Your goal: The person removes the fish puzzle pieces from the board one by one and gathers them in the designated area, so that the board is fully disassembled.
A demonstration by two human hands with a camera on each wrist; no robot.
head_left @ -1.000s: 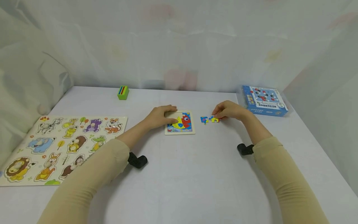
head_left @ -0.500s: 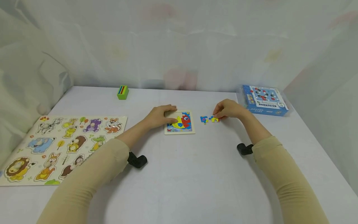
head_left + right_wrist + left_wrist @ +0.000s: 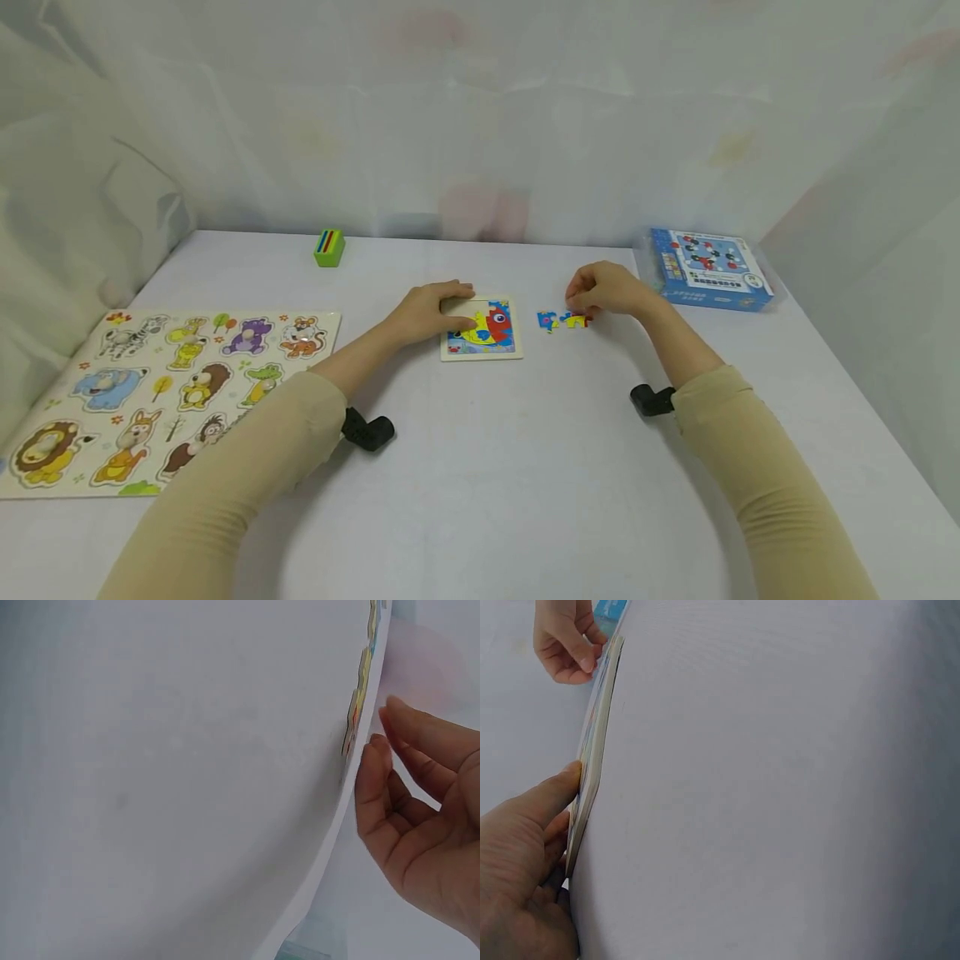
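Observation:
My left hand [image 3: 425,314] grips a small square wooden puzzle board [image 3: 482,353] at its left side. The thumb lies on the picture and the other fingers are at the board's edge, as the left wrist view shows. The board's picture has a yellow and red fish on blue; its upper left part shows bare wood. My right hand [image 3: 611,289] hovers just above loose jigsaw pieces to the right of the board, fingers loosely curled, nothing between them in the right wrist view. Of these, a blue piece [image 3: 547,320] lies left of a yellow-and-red piece [image 3: 576,322], partly hidden by the fingers.
A large animal puzzle board [image 3: 165,392] covers the table's left side, partly behind the left sleeve. A green block with coloured stripes [image 3: 329,248] stands at the back left. At the back right is a blue box [image 3: 711,268] in clear wrapping.
My right hand has lifted slightly from the yellow-and-red piece and shifted a little to the left and back. The left hand and puzzle board have stayed put.

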